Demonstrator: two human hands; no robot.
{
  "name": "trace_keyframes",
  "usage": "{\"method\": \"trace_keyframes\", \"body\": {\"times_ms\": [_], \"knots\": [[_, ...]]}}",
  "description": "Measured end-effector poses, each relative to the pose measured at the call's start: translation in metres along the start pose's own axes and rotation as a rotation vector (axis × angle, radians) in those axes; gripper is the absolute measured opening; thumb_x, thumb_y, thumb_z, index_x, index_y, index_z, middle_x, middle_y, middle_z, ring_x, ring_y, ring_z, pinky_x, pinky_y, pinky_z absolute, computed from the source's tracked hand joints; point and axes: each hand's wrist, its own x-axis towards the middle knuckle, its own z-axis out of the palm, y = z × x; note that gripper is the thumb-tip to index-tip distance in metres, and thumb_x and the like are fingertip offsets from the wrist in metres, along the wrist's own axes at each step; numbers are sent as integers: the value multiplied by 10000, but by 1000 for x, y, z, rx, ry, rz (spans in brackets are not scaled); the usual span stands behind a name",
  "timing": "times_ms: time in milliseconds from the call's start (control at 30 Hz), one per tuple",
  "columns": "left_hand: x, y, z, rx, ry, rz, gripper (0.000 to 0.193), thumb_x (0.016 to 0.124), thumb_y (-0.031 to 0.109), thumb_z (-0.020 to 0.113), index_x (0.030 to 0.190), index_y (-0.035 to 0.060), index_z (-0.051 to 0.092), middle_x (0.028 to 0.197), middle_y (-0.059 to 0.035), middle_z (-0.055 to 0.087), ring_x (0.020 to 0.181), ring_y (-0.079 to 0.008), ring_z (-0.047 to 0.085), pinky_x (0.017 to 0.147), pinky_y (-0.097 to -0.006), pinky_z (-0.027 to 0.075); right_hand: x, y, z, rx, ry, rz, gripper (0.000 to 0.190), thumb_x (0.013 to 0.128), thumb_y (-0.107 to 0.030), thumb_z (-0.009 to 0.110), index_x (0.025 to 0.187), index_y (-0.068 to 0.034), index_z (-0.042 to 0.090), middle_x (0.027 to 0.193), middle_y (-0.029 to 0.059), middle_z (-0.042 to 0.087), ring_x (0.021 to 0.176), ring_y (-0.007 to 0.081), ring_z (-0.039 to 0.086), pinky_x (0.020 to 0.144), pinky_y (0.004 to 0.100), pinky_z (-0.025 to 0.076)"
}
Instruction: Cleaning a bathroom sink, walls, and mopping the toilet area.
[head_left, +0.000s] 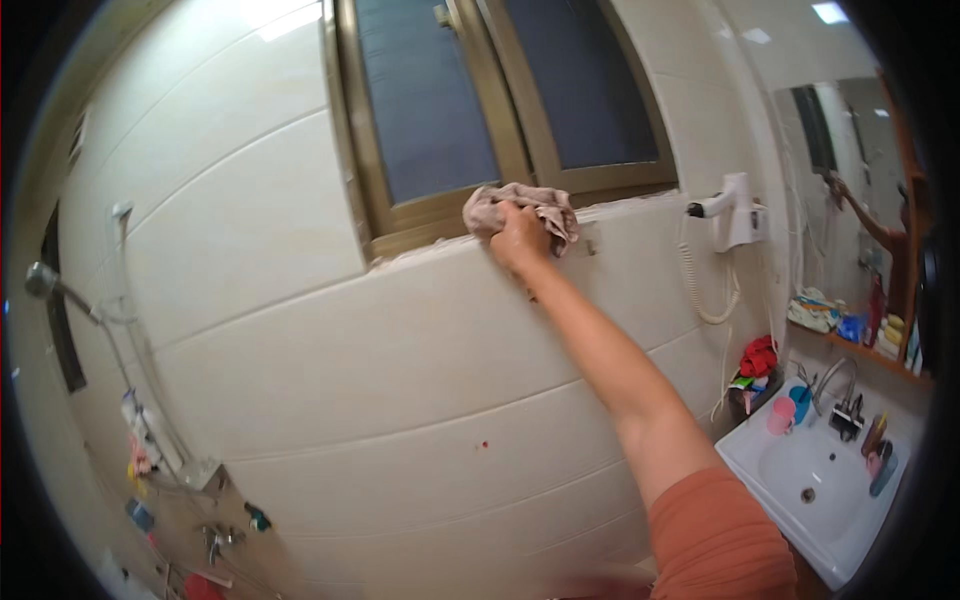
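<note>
My right hand (520, 236) grips a bunched brownish-pink cloth (555, 208). The cloth lies against the lower part of a bronze-coloured metal window frame (420, 217), where the frame meets the tiled sill edge (637, 204). My right arm stretches up from the lower right, in an orange sleeve (716, 532). Two dark sliding window panes (427, 105) stand above the cloth. Beneath it runs a wall of pale tiles (375, 375). My left hand is out of view.
A white wall-mounted hair dryer (739, 214) with a coiled cord hangs right of the window. Below it are a white washbasin (780, 480), a pink cup (781, 415) and a mirror (847, 187) above a shelf of toiletries. A shower head (41, 279) and mixer tap (217, 538) are at left.
</note>
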Motion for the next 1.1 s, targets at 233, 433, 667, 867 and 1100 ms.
{"method": "trace_keyframes", "body": {"times_ms": [233,433,667,867,1100], "knots": [[-197,32,168,-415,413,-558,360,839,283,537,1066,6,571,928,-134,621,904,-190,585,823,-330,448,-124,-11,-30,1058,-738,196,458,685,-86,594,1132,-30,514,1051,103,575,936,205,568,789,337,471],[-227,122,100,-506,381,-619,391,789,254,577,1131,66,552,855,-119,627,761,-205,592,707,-313,461,-409,53,74,746,-1408,169,356,652,-57,631,997,18,588,905,84,628,840,171,586,750,298,471],[-324,114,108,-818,603,-872,391,788,171,570,1152,34,536,786,-79,630,685,-152,590,644,-283,474,-592,-8,36,1027,-1758,748,327,797,-138,618,1069,33,558,939,89,626,827,158,598,742,301,491],[-361,82,86,-951,667,-919,397,831,154,531,1208,39,488,956,-105,619,799,-174,589,686,-309,481,-662,-61,60,1217,-1747,945,378,821,-181,611,1112,45,530,993,110,618,875,207,608,766,340,496],[-438,42,24,-879,859,-858,379,840,154,497,1207,63,507,941,-110,630,781,-180,592,690,-318,489,-660,-190,99,1564,-1707,1174,383,835,-208,598,1116,39,516,1023,128,603,923,224,598,812,344,491]]}}
